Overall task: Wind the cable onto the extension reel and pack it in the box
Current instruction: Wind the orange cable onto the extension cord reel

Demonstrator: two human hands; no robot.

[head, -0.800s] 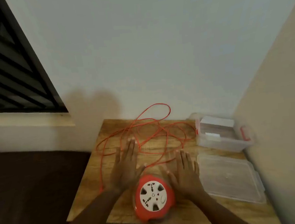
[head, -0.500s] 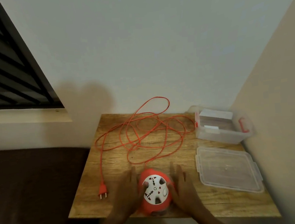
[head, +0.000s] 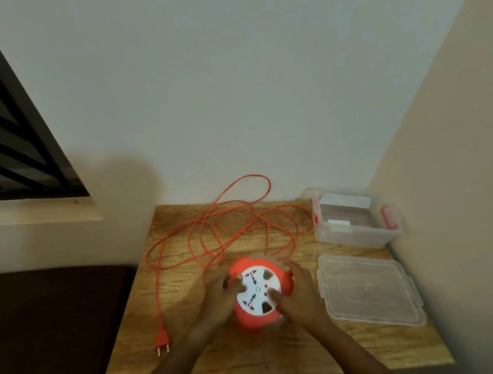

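Note:
An orange extension reel (head: 257, 318) with a white socket face lies in the middle of the wooden table (head: 152, 356). My left hand (head: 217, 298) grips its left side, fingers curled over the rim. My right hand (head: 298, 298) grips its right side, thumb on the white face. The loose orange cable (head: 213, 236) sprawls in loops over the table's far half, and its plug (head: 162, 339) lies near the left front edge. A clear plastic box (head: 357, 225) with red clips stands at the back right. Its clear lid (head: 368, 289) lies flat in front of it.
Walls close the table in at the back and on the right. A dark surface (head: 50, 335) lies lower on the left. One cable loop leans up against the back wall (head: 253, 180). White and brown items sit inside the box.
Both hands came back from the cable and table top and closed round the reel's sides. The reel now sits a little farther from the front edge.

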